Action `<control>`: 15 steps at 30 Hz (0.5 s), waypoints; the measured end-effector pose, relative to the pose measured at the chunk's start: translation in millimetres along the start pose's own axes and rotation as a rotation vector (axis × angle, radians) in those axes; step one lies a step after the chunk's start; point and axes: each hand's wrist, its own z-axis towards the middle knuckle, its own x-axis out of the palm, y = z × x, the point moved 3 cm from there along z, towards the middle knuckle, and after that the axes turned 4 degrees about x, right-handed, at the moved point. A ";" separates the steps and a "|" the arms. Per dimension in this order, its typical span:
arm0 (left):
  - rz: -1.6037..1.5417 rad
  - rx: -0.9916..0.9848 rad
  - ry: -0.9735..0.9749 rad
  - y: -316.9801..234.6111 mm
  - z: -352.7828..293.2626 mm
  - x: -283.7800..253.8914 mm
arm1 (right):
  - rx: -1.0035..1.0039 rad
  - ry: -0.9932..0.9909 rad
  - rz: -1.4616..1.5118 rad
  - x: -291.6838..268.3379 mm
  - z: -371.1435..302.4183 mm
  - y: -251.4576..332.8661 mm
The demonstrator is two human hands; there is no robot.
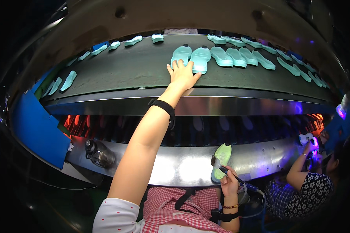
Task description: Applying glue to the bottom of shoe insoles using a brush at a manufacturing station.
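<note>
Dotted white sleeve lies nearest, at the left; beyond it a dark green conveyor belt spans the far side, with a metal worktop nearer. On the belt, right of its middle, the left hand is spread over two turquoise soles; whether it grips either, I cannot tell. The right hand pinches a brush over a green sole at the worktop's near edge. Soles are best handled, I judge, by their side edges, bristles held steady meanwhile

A shoe factory — conveyor belt, rows of turquoise soles
</note>
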 end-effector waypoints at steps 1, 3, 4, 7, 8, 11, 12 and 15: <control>-0.003 0.037 -0.082 -0.2 -0.4 1.7 | 0.001 -0.016 -0.007 0.7 -2.5 1.6; -0.062 0.054 -0.048 0.0 0.1 3.6 | -0.002 -0.036 -0.008 -0.6 -4.9 2.0; -0.120 0.065 -0.017 0.4 0.2 4.8 | -0.004 -0.042 -0.007 -1.7 -5.6 1.9; -0.097 0.084 -0.055 0.7 -1.5 3.9 | -0.005 -0.034 -0.017 -2.7 -4.6 0.7; -0.099 0.087 -0.054 1.6 -1.7 4.5 | 0.000 -0.019 -0.031 -3.0 -4.1 0.0; -0.141 0.210 -0.070 4.4 -0.4 7.6 | 0.012 0.003 -0.041 0.7 -2.6 -3.7; -0.256 0.334 -0.096 4.4 1.0 8.5 | 0.011 0.004 -0.042 3.5 -2.3 -4.9; -0.379 0.462 -0.191 0.8 -0.4 8.5 | 0.013 0.023 0.041 10.9 -3.0 -5.7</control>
